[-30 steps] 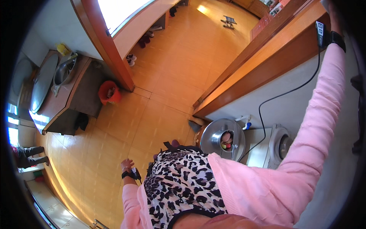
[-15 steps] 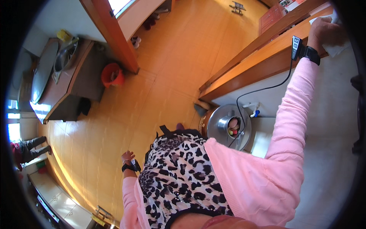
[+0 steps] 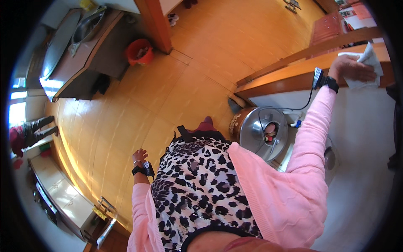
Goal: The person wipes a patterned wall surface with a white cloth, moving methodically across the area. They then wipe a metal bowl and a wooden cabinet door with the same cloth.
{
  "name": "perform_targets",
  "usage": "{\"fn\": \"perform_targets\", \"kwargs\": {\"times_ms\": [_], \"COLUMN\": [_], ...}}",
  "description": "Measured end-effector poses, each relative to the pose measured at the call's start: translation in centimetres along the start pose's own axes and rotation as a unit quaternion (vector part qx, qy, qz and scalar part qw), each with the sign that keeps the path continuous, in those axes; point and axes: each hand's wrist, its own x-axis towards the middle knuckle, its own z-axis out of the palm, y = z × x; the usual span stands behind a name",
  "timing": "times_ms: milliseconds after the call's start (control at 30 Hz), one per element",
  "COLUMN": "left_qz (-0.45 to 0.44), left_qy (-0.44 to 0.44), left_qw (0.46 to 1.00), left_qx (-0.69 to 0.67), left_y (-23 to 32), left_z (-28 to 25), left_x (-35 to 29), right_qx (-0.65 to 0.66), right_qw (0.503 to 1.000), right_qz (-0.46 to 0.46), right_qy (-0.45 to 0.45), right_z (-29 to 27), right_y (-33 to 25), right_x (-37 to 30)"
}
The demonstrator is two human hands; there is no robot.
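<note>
At the upper right, my right hand (image 3: 351, 69) presses a white cloth (image 3: 364, 80) against the orange-brown wooden door frame (image 3: 302, 69). Its fingers lie across the cloth, which bunches up to a point beyond them and hangs past the frame's lower edge. The right arm, in a pink sleeve, is stretched far out. A black strap with a small device and a cable is on that wrist. My left hand (image 3: 140, 156) hangs low over the floor, its fingers apart and nothing in it; it wears a similar strap.
Below the frame stands a round metal-topped container (image 3: 247, 134) with several pink and red items in its opening, beside a blue-handled tap (image 3: 297, 124). A red bucket (image 3: 138, 51) stands near a counter (image 3: 98, 50) at the left. Another person (image 3: 31, 134) is at the far left.
My right hand and the cloth sit lower in the picture, and more of the fingers and cloth shows. The whole view has shifted. My left hand still hangs with its fingers apart.
</note>
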Motion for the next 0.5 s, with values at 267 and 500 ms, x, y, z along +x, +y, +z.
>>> {"fn": "perform_targets", "kwargs": {"times_ms": [267,500], "left_qz": [-0.623,-0.603], "left_qy": [0.214,0.189], "left_qw": [0.689,0.724], "left_qx": [-0.301,-0.276], "left_y": [8.0,9.4], "left_z": [-2.6,-3.9], "left_x": [0.4,-0.6], "right_qx": [0.028,0.031], "right_qw": [0.999,0.984], "right_qz": [0.012,0.040], "right_qy": [-0.031,-0.171], "right_z": [-2.8,-5.5], "right_y": [-1.6,-1.6], "right_x": [-11.8,-17.4]}}
